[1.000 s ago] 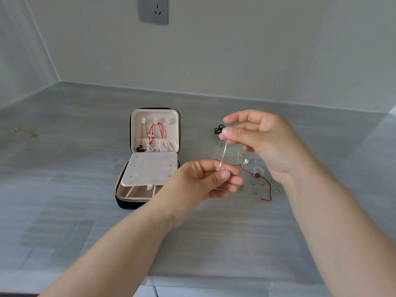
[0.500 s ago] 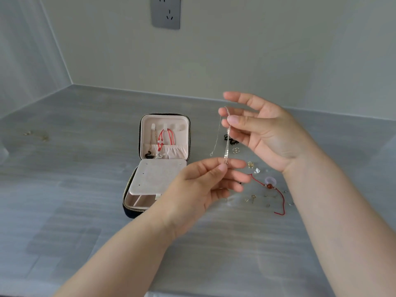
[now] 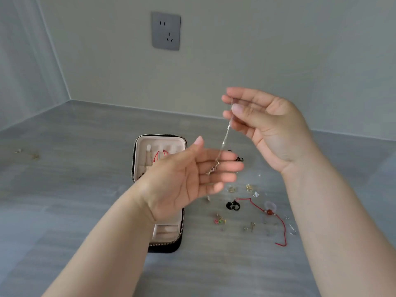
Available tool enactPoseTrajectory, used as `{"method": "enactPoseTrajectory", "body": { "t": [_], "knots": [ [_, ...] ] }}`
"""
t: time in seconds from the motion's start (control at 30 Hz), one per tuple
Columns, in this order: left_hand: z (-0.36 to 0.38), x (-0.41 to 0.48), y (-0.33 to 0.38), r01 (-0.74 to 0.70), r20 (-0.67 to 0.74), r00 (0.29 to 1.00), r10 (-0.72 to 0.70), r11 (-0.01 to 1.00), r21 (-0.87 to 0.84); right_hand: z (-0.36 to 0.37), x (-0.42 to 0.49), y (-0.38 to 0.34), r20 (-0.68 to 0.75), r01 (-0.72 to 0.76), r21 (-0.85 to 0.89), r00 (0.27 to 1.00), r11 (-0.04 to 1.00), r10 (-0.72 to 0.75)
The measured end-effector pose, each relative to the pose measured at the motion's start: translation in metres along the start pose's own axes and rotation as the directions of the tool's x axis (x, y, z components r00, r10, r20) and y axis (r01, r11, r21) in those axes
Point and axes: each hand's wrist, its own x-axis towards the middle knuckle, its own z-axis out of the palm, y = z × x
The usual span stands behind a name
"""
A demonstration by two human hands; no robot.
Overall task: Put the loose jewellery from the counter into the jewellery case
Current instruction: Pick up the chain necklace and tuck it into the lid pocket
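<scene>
A thin silver chain [image 3: 224, 140] hangs from my right hand [image 3: 267, 127], which pinches its top end between thumb and fingers, raised above the counter. The chain's lower end lies across the straight fingers of my left hand [image 3: 188, 181], held palm up beneath it. Behind my left hand the small black zip jewellery case [image 3: 159, 144] stands open, with a cream lining and a red cord in its lid. Loose pieces lie on the counter to the right: a red cord bracelet with a bead [image 3: 270, 212], a black ring-like piece [image 3: 233, 206], small gold earrings [image 3: 249, 187] and a coloured piece [image 3: 220, 220].
The grey counter [image 3: 75, 189] meets the wall in a corner at back left. A grey wall socket [image 3: 166, 31] sits above the case. A few tiny gold bits [image 3: 34, 156] lie far left. Another black piece [image 3: 239, 159] lies behind my left fingers.
My right hand has lifted the chain higher. My left hand has let go of its pinch and opened palm up, with the chain's lower end draped over its fingers. The view tilted up.
</scene>
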Motion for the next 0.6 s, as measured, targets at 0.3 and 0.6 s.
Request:
{"method": "enactPoseTrajectory", "body": {
  "t": [0.3, 0.6],
  "knots": [
    [-0.006, -0.007, -0.014, 0.046, 0.153, 0.987, -0.047, 0.999, 0.014, -0.007, -0.029, 0.022, 0.016, 0.024, -0.241, 1.000, 0.970, -0.021],
    [0.000, -0.008, -0.016, 0.050, 0.066, 0.996, -0.062, 0.985, 0.167, -0.007, -0.036, 0.025, -0.118, 0.068, -0.362, 0.986, 0.930, -0.118]
  ]
}}
